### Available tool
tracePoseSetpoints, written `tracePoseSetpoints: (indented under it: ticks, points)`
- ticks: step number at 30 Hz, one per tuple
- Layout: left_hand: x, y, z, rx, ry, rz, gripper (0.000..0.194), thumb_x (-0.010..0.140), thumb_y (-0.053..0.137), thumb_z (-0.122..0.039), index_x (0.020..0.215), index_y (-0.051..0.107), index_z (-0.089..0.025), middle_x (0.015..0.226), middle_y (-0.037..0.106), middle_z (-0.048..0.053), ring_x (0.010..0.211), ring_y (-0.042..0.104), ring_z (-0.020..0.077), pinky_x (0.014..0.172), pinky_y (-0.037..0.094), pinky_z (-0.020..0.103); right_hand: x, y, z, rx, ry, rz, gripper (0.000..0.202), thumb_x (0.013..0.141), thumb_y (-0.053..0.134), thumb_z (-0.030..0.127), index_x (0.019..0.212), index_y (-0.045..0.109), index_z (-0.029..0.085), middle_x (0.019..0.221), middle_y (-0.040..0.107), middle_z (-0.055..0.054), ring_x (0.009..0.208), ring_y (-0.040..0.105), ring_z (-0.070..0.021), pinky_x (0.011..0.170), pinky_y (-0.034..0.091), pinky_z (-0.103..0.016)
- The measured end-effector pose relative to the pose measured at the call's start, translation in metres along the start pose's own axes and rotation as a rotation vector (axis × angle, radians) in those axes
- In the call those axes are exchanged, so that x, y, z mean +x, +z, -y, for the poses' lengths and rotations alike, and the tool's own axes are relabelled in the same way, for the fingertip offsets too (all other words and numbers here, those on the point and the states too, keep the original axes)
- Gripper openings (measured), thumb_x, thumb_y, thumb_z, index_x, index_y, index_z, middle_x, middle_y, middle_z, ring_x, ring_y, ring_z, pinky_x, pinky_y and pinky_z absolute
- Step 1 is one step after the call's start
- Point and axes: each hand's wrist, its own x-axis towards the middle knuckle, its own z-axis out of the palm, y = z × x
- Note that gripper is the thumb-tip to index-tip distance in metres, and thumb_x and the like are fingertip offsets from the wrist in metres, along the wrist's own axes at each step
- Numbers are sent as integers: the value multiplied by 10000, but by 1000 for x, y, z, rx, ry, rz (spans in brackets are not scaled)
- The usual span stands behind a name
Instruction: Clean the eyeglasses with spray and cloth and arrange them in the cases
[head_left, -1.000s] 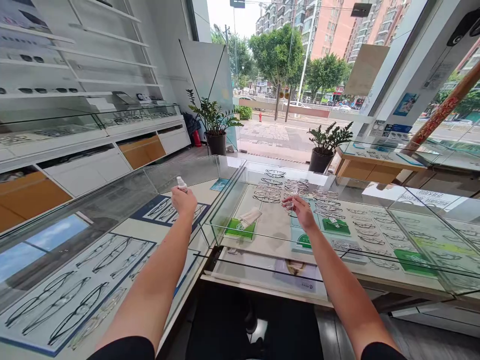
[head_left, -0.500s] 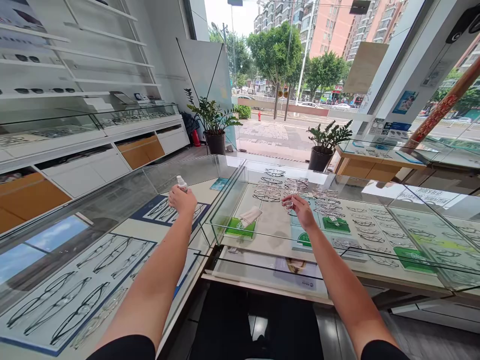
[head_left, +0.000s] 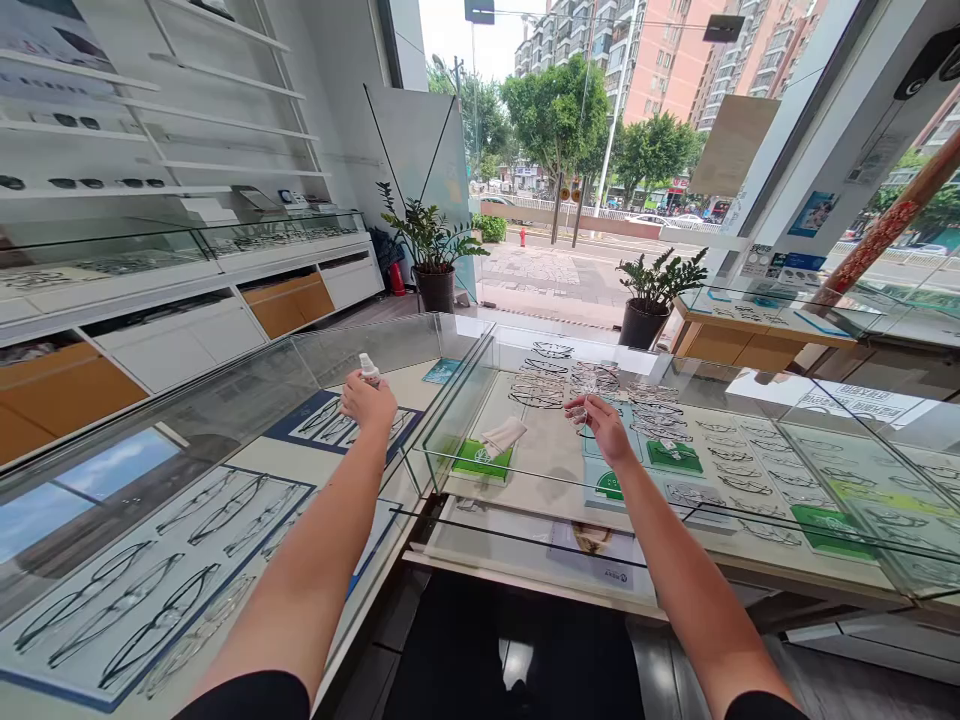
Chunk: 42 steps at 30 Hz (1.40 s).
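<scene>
My left hand [head_left: 369, 402] is wrapped around a small spray bottle [head_left: 367, 368] with a white nozzle, over the left glass counter. Whether the bottle rests on the glass I cannot tell. Over the right display case, my right hand [head_left: 604, 425] pinches what looks like a thin, clear pair of glasses [head_left: 577, 411]; its outline is hard to make out against the frames below. A folded pale cloth [head_left: 502, 436] lies between the hands, above a green card [head_left: 480, 459].
Rows of eyeglasses [head_left: 536, 390] fill the right case [head_left: 431, 445]. More frames lie on blue-edged trays [head_left: 307, 487] under the left glass. Potted plants [head_left: 436, 290] stand beyond the counters, near the glass front. Wall shelves [head_left: 240, 122] run along the left.
The view has tilted slightly, so the room sits a little lower in it. Both hands keep their grips and have hardly moved.
</scene>
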Motion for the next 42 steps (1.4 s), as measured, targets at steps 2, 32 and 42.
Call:
tracePoseSetpoints:
  ticks: [2,32,42]
  points:
    - [0,0,0,-1,-1,-1,530,1064,648,-229,1561,474,-174,1670,538,263,1609,450,455,1337,318,663,0,-1,-1,4,0,-2,341,990,756,591,1029,865,271,1195,836,-109,1020,753,-260,850,565,-382]
    - [-85,-23,-66,66,615,105,307,1006,631,-279,1295,628,-175,1396,668,199,1406,585,397,1230,378,518,-10,1,12,48,-11,-20,330,947,805,593,962,844,265,1146,837,-93,982,753,-247,839,565,-382]
    - [-174,11,-93,281,854,858,333,752,906,-342,860,609,-239,1016,753,149,973,727,392,813,446,393,-13,7,16,63,2,-22,328,954,777,583,958,828,259,1145,839,-100,979,755,-252,830,565,-384]
